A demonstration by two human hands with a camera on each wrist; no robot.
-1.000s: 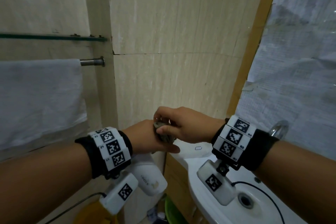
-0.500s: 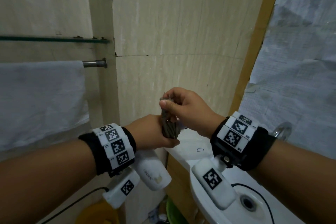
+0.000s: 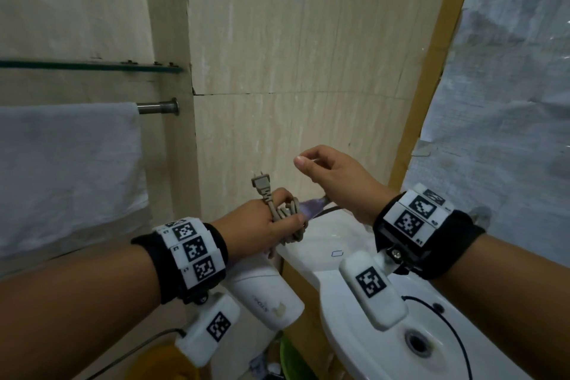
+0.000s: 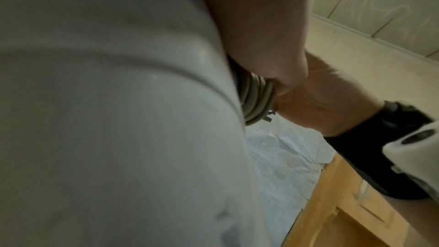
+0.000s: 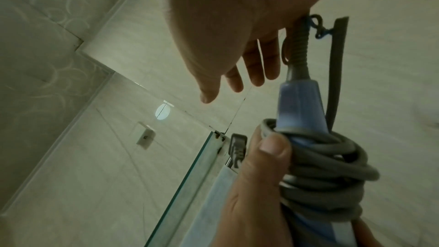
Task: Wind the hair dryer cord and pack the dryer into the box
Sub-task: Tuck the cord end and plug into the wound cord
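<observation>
My left hand grips the blue handle of the hair dryer, whose white body hangs down below the wrist. The grey cord is wound in several coils round the handle, and my left thumb presses on them. The plug sticks up past my left knuckles. My right hand hovers above and to the right, fingers relaxed, holding nothing. In the left wrist view the dryer body fills the frame beside the coils. No box is in view.
A white sink sits under my right wrist. A towel hangs on a bar at left, under a glass shelf. The tiled wall is close ahead. Yellow and green containers stand on the floor below.
My right hand has let go of the cord's plug end and lifted up and to the right. The plug now stands free above my left hand, which keeps its grip.
</observation>
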